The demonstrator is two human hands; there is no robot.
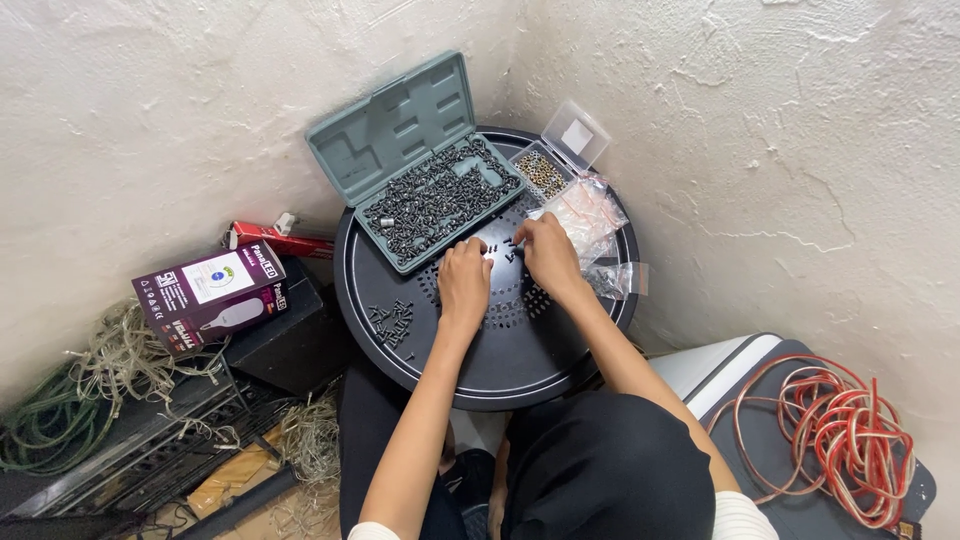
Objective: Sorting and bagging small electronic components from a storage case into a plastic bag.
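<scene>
Both hands, left (465,282) and right (547,252), rest fingertips-down on the round black worktop (520,360) over scattered screws (505,262)—small, hard, light, likely slippery, best pinched at the shank; grip contents indiscernible.

Bright, even indoor light, sharp throughout

Soft shadows gather under the round worktop (480,370); faint sheen on its dark surface, slight wide-angle bending toward the frame edges.

One open grey case (400,130), one clear box (572,135), two hands, one purple carton (215,292), one red cable coil (850,440)
</scene>
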